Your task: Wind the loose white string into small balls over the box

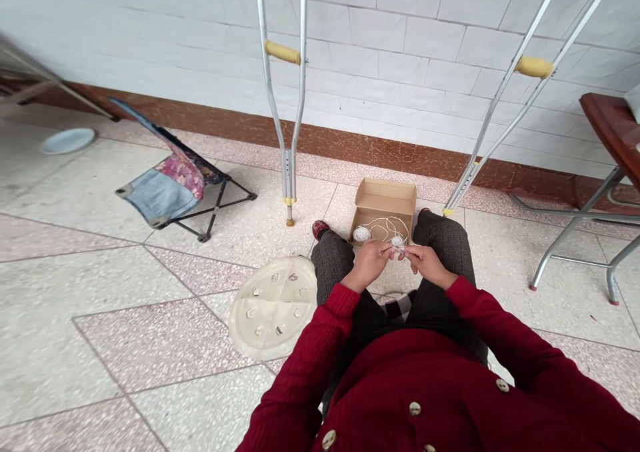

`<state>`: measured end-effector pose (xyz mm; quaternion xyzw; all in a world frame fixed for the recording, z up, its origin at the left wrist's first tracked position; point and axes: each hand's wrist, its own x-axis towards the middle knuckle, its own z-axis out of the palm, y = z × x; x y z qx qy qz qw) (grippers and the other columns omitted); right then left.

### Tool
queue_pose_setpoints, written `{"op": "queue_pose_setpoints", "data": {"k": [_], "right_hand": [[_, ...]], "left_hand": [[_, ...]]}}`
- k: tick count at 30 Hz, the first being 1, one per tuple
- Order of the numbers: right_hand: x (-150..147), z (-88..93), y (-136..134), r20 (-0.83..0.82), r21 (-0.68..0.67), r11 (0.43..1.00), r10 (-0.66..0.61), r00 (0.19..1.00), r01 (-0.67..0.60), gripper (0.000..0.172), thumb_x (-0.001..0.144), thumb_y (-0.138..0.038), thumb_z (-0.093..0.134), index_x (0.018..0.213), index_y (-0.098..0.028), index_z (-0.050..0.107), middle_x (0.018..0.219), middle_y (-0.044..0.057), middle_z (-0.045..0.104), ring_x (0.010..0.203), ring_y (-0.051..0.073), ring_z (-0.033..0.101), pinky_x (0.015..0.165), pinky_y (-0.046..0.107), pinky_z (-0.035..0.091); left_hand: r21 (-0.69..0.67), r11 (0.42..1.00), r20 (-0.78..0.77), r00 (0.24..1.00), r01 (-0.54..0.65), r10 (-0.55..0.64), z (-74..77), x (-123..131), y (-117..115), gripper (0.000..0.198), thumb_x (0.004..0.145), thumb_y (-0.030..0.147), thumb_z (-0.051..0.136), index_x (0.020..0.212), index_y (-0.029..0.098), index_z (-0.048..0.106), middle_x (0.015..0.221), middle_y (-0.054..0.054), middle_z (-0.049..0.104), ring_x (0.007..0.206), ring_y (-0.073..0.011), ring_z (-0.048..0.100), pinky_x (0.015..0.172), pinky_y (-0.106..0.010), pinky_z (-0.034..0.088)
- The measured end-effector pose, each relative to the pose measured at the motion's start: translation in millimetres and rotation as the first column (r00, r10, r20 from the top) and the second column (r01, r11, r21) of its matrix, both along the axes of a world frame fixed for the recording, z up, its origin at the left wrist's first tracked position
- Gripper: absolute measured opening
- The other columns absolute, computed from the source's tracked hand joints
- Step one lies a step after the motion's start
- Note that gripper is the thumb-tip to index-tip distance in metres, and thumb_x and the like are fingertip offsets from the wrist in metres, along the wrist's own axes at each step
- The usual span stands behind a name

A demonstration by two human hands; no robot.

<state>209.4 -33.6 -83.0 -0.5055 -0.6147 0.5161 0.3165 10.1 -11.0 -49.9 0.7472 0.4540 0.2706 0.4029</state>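
Terrazzo floor (150, 345), aluminium crutches (283, 92) upright ahead. We sit over open cardboard box (383, 195), white cord (383, 231) inside. Left hand (369, 264), right hand (425, 265) just above box, fingers (387, 252) pinching thin cord strand.

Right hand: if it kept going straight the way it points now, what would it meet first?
Probably the small white cord bundle at the fingertips of the right hand, which it seems already to touch. Just past that is the left hand, though depth is hard to judge here.
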Motion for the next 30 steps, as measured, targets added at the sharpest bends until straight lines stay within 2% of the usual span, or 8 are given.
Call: {"op": "queue_pose_setpoints", "data": {"k": [3,7,13,19,22,24,27,30], "right_hand": [[-2,5.8,-8,-0.148,-0.121,0.983,0.117,0.982,-0.135,0.04,0.09,-0.047,0.054,0.119,-0.022,0.068,0.094,0.005,0.069,0.043,0.005,0.05,0.043,0.02,0.035],[-2,25.6,-14,-0.355,-0.29,0.933,0.101,0.929,-0.212,0.044,0.087,-0.045,0.061,0.122,-0.019,0.066,0.093,0.007,0.066,0.048,0.006,0.053,0.04,0.019,0.028],[-7,43.7,-12,-0.48,-0.312,0.939,-0.025,0.877,-0.144,0.047,0.087,-0.044,0.062,0.129,-0.023,0.06,0.101,0.007,0.064,0.049,0.003,0.046,0.042,0.019,0.026],[-4,15.7,6,-0.135,-0.099,0.994,-0.052,0.989,0.038,0.045,0.092,-0.049,0.049,0.127,-0.025,0.06,0.105,0.004,0.063,0.041,0.003,0.044,0.04,0.02,0.031],[3,-0.5,0,0.131,-0.002,1.0,0.014,0.991,-0.014,0.037,0.094,-0.045,0.046,0.113,-0.021,0.067,0.088,0.001,0.065,0.038,0.004,0.042,0.042,0.021,0.036],[3,-4.2,-12,0.157,-0.059,0.991,0.125,0.98,-0.117,0.034,0.094,-0.042,0.047,0.104,-0.018,0.069,0.075,0.0,0.062,0.038,0.005,0.043,0.043,0.02,0.037],[-1,6.1,-33,-0.067,-0.202,0.938,0.273,0.96,-0.281,0.036,0.091,-0.044,0.055,0.114,-0.019,0.066,0.081,0.001,0.062,0.042,0.004,0.045,0.043,0.019,0.037],[-4,31.8,-43,-0.316,-0.227,0.913,0.261,0.912,-0.34,0.051,0.086,-0.043,0.064,0.132,-0.024,0.056,0.101,0.004,0.06,0.05,0.004,0.047,0.046,0.02,0.039]], "left_hand": [[0.063,0.998,-0.056,0.998,0.019,-0.016,2.8,-1,11,0.03,0.092,0.024,0.047,0.07,0.019,0.067,0.069,0.002,0.067,0.07,-0.0143,0.057,0.099,-0.034,0.035],[0.008,1.0,0.016,1.0,-0.018,0.018,-3.3,4,10,0.032,0.092,0.026,0.048,0.066,0.017,0.065,0.064,0.001,0.062,0.067,-0.0137,0.054,0.075,-0.026,0.041],[-0.175,0.984,0.152,0.988,0.022,0.004,-23.6,14,-14,0.036,0.093,0.029,0.045,0.067,0.014,0.066,0.065,0.0,0.064,0.063,-0.0119,0.055,0.067,-0.023,0.041],[-0.165,0.985,-0.006,0.998,0.058,-0.06,-23.2,10,-36,0.033,0.09,0.028,0.05,0.064,0.016,0.067,0.067,-0.001,0.066,0.068,-0.0146,0.058,0.069,-0.025,0.041],[-0.049,0.997,-0.086,0.995,0.051,-0.055,-12.1,0,-28,0.03,0.09,0.026,0.052,0.066,0.017,0.068,0.069,-0.001,0.067,0.072,-0.0157,0.059,0.083,-0.029,0.042],[0.021,0.998,-0.091,0.994,0.055,-0.052,-6.2,-7,-17,0.027,0.09,0.026,0.053,0.071,0.018,0.069,0.073,-0.001,0.069,0.075,-0.0158,0.061,0.097,-0.034,0.038],[0.047,0.998,-0.047,0.998,0.036,-0.034,-3.2,-10,-5,0.025,0.091,0.028,0.054,0.075,0.019,0.07,0.078,-0.001,0.072,0.079,-0.016,0.062,0.103,-0.036,0.034],[-0.032,0.999,0.043,0.999,0.026,-0.025,-7.5,-5,-6,0.032,0.092,0.032,0.051,0.071,0.017,0.07,0.075,-0.002,0.07,0.076,-0.0158,0.061,0.086,-0.03,0.043]]}}
